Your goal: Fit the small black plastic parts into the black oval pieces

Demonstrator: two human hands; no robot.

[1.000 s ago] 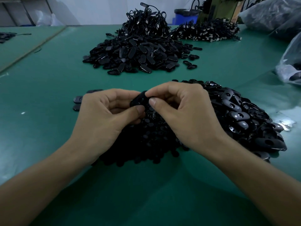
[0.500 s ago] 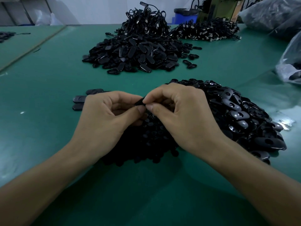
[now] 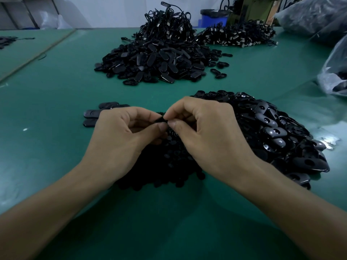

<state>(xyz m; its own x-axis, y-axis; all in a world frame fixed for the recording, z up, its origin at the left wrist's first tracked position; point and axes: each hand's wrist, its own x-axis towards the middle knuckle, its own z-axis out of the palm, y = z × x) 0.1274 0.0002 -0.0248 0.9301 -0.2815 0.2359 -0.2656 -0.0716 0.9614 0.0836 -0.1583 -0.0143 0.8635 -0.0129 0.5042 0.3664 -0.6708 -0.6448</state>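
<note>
- Head view: the left hand (image 3: 120, 139) and right hand (image 3: 208, 136) meet above the green surface (image 3: 56, 91). Both have curled fingers and pinch one black oval piece (image 3: 160, 120) between thumbs and forefingers.
- Under them lies a heap of small black parts (image 3: 169, 166), with a pile of oval pieces (image 3: 272, 132) just to the right.
- Loose ovals (image 3: 92, 114) lie left of the left hand, and a far heap (image 3: 155, 59) sits well beyond.

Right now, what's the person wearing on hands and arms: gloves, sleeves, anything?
Nothing worn that shows. No gloves on the left hand or right hand, and no rings, watch or wristbands. The left forearm and right forearm are bare to the frame's edge, with no sleeves in view.
</note>
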